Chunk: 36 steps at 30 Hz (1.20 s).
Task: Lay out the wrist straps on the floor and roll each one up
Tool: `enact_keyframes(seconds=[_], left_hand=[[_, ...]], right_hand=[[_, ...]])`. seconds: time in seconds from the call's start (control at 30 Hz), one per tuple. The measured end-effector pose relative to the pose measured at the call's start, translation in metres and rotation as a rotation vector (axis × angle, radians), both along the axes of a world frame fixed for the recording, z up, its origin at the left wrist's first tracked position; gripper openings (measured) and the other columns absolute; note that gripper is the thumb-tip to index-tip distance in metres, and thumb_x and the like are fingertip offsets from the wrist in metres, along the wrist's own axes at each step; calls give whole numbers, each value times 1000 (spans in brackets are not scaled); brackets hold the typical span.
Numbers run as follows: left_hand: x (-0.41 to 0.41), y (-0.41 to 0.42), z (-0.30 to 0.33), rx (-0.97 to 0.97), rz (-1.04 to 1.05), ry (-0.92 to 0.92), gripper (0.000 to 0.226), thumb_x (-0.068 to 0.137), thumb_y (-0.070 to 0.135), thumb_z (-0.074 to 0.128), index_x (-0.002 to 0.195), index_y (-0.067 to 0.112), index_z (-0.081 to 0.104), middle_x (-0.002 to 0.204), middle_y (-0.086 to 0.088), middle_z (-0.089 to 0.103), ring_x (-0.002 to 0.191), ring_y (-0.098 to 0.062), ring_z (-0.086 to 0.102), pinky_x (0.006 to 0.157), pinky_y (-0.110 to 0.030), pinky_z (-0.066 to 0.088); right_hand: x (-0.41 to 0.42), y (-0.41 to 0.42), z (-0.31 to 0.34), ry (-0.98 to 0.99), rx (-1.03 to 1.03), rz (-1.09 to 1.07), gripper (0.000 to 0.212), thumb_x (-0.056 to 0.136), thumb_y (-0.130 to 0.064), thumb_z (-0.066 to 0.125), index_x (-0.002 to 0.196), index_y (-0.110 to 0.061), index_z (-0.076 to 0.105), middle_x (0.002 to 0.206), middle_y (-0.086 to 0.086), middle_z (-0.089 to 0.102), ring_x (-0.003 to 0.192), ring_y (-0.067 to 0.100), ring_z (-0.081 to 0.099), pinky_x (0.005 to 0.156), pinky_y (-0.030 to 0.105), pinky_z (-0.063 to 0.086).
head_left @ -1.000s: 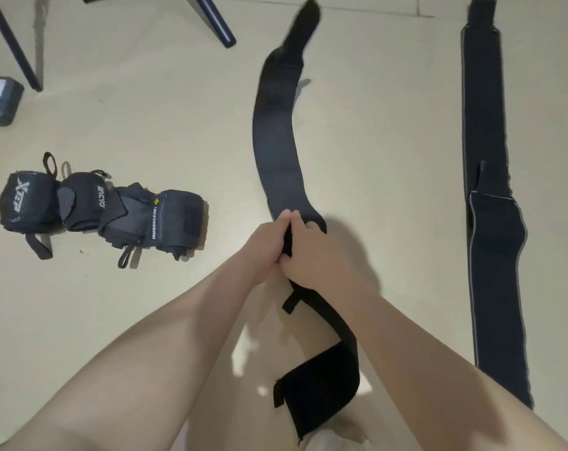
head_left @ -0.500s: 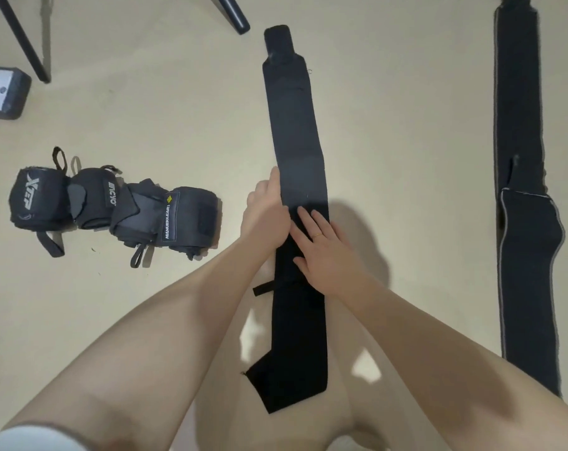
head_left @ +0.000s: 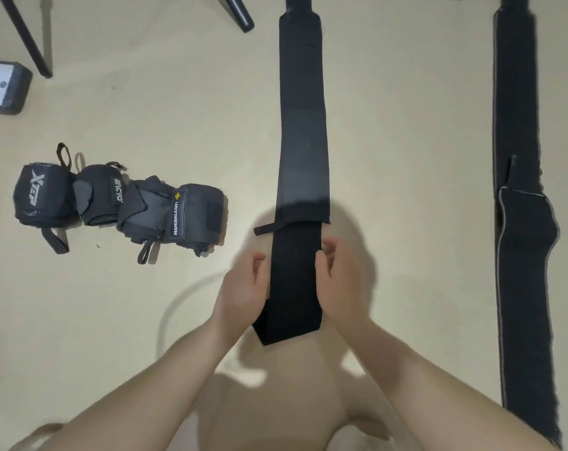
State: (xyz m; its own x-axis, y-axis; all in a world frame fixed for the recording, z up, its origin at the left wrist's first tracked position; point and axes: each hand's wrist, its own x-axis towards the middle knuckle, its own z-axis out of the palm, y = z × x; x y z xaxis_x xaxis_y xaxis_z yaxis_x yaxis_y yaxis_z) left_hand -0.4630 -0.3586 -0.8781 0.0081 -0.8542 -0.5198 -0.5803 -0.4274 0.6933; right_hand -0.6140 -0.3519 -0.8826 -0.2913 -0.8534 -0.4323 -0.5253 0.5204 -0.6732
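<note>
Black wrist strap [head_left: 300,151] lies flat and straight on the floor [head_left: 406,125], running from the top edge of the frame down to centre; a thin loop sticks out on its left side at mid-frame. Left hand [head_left: 245,289] and right hand [head_left: 339,281] flank its near end, one at each edge, fingers loosely curled and relaxed, gripping nothing; contact with the strap edges cannot be told. Second long strap [head_left: 520,255] lies flat along the right of the frame, well apart. Four rolled wraps [head_left: 120,209] sit in a touching row at left. Dark block [head_left: 3,87] and furniture legs [head_left: 27,37] upper left.
</note>
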Motion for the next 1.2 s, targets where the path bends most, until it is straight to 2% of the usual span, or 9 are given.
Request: enact_keyframes(seconds=[0.13, 0.2, 0.3, 0.43, 0.53, 0.73, 0.8, 0.97, 1.2], left_hand=[[0, 27, 10, 159, -70, 105, 25, 97, 29, 48, 94, 7, 59, 92, -12, 65, 78, -15, 60, 61, -14, 42], [0, 35, 19, 220, -82, 172, 9, 92, 22, 57, 100, 17, 57, 97, 0, 67, 87, -8, 63, 65, -8, 45], [4, 39, 32, 280, -64, 385, 38, 87, 6, 62, 119, 22, 48, 109, 9, 65, 100, -6, 64, 79, -16, 51], [11, 35, 53, 249, -175, 567, 61, 90, -4, 54, 131, 38, 36, 116, 3, 63, 101, -9, 65, 73, -20, 52], [10, 35, 62, 547, -126, 534, 46, 95, 11, 53, 111, 51, 36, 102, -1, 68, 74, -10, 71, 52, -17, 51], [3, 62, 38, 649, 117, 556, 31, 94, 5, 53, 120, 20, 49, 114, -5, 66, 96, -24, 68, 79, -35, 57], [-5, 67, 34, 650, 234, 531, 24, 95, 3, 49, 118, 11, 53, 112, -8, 66, 92, -22, 66, 72, -28, 57], [-13, 78, 17, 629, 303, 420, 27, 94, 4, 51, 121, 3, 49, 118, -16, 62, 100, -28, 63, 77, -37, 57], [1, 93, 14, -35, -411, -235, 18, 91, 16, 53, 108, 13, 54, 111, 2, 46, 97, -18, 53, 84, -29, 43]], right_hand=[[14, 60, -7, -524, 169, -220, 16, 95, -20, 52, 110, -25, 54, 111, -4, 66, 102, 10, 63, 93, 36, 50], [13, 70, 1, -708, 186, -146, 32, 91, -6, 56, 117, -25, 56, 114, -2, 68, 108, 14, 64, 92, 32, 51], [-2, 68, 22, -852, 172, -7, 52, 87, 12, 50, 127, -21, 46, 115, 1, 68, 108, 18, 64, 88, 28, 52], [-20, 56, 42, -648, 263, 59, 52, 92, 1, 49, 133, -31, 39, 96, 3, 69, 78, 14, 66, 61, 23, 50], [-24, 59, 36, -509, 400, 52, 19, 97, -19, 49, 112, -19, 60, 95, 10, 67, 79, 19, 59, 74, 37, 52], [-12, 90, 33, -677, 442, -169, 38, 93, -26, 59, 126, -23, 41, 102, 2, 65, 78, 13, 67, 66, 26, 54], [-13, 103, 35, -647, 362, -93, 50, 90, -17, 61, 124, -34, 29, 91, 7, 69, 62, 13, 66, 60, 27, 53], [-24, 117, 54, -623, 255, -13, 30, 87, -11, 64, 111, -19, 51, 95, 5, 65, 66, 15, 62, 66, 26, 55], [-21, 128, 36, -419, 438, 201, 41, 82, -8, 70, 120, -12, 56, 85, -4, 54, 75, 3, 55, 63, 3, 41]])
